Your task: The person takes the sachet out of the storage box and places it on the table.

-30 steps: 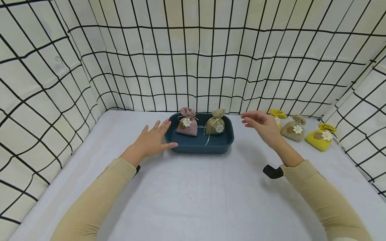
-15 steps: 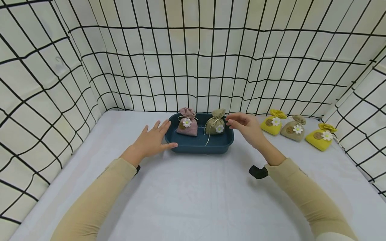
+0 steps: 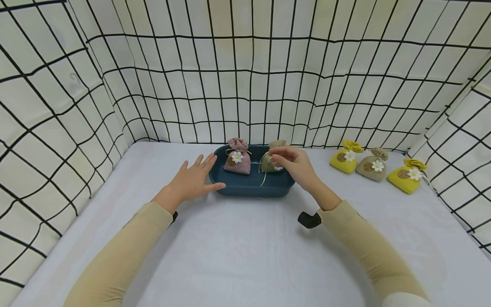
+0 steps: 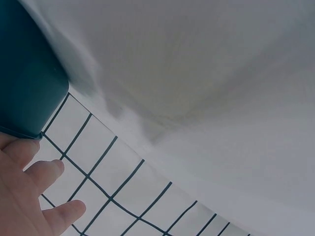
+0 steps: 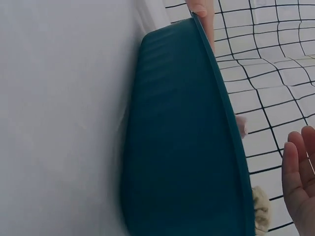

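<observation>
A dark teal tray point(image 3: 253, 191) stands at the back of the table. Inside it sit a pink drawstring pouch point(image 3: 241, 167) at left and a tan drawstring pouch point(image 3: 267, 164) at right, each with a white daisy. My left hand point(image 3: 192, 181) lies with spread fingers at the tray's left rim; in the left wrist view its fingertips point(image 4: 24, 151) touch that rim. Over the tray's right side hovers my right hand point(image 3: 299, 167), fingers loosely bent, overlapping the tan pouch. The right wrist view shows this hand point(image 5: 301, 184) apart from the pouch's gathered top point(image 5: 261, 209), holding nothing.
Right of the tray lie a yellow pouch point(image 3: 340, 162), a beige pouch point(image 3: 369, 171) and another yellow pouch point(image 3: 402, 181). White panels with a black wire grid point(image 3: 251, 70) enclose the table at the back and both sides. White cloth point(image 3: 238, 247) covers the tabletop.
My right hand has moved left, from beside the yellow pouch to above the tan pouch in the tray. The left hand and the pouches have stayed in place.
</observation>
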Available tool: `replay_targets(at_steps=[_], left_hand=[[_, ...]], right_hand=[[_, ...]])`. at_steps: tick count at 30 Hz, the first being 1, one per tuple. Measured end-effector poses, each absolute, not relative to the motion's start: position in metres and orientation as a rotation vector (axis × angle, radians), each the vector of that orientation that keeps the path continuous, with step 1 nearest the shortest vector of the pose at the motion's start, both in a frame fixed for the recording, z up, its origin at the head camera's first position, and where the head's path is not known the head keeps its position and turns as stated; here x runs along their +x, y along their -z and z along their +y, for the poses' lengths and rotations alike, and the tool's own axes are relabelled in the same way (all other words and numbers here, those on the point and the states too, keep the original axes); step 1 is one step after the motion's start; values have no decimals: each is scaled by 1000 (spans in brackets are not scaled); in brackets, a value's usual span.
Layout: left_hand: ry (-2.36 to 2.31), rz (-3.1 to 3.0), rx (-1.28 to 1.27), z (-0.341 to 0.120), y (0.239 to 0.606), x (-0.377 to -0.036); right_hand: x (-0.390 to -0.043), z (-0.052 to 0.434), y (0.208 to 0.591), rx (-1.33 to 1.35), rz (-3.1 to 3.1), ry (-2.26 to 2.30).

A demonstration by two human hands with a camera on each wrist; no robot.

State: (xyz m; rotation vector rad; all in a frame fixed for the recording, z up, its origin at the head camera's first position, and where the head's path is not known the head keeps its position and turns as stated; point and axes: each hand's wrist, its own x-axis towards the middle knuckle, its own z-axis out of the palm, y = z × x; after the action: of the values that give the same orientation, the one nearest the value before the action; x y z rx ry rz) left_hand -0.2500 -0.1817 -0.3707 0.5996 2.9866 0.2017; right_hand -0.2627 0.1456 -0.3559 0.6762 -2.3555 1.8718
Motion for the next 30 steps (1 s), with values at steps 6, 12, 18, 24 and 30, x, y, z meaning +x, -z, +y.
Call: replay_targets(at_steps=[6, 12, 18, 24, 30], left_hand=[[-205, 2987, 601, -182, 372, -250], [-200, 2985, 597, -182, 372, -250], [-197, 2986, 600, -182, 371, -249], [-206, 2985, 605, -181, 370, -247], [-205, 2986, 603, -180, 369, -247]], right_hand=[[-265, 128, 363, 687, -2330, -1953], [-270, 116, 368, 695, -2356, -2001], [-276, 109, 365, 661, -2437, -2028], [-283, 101, 365, 656, -2517, -2045], [-289, 93, 365, 543, -2590, -2023]])
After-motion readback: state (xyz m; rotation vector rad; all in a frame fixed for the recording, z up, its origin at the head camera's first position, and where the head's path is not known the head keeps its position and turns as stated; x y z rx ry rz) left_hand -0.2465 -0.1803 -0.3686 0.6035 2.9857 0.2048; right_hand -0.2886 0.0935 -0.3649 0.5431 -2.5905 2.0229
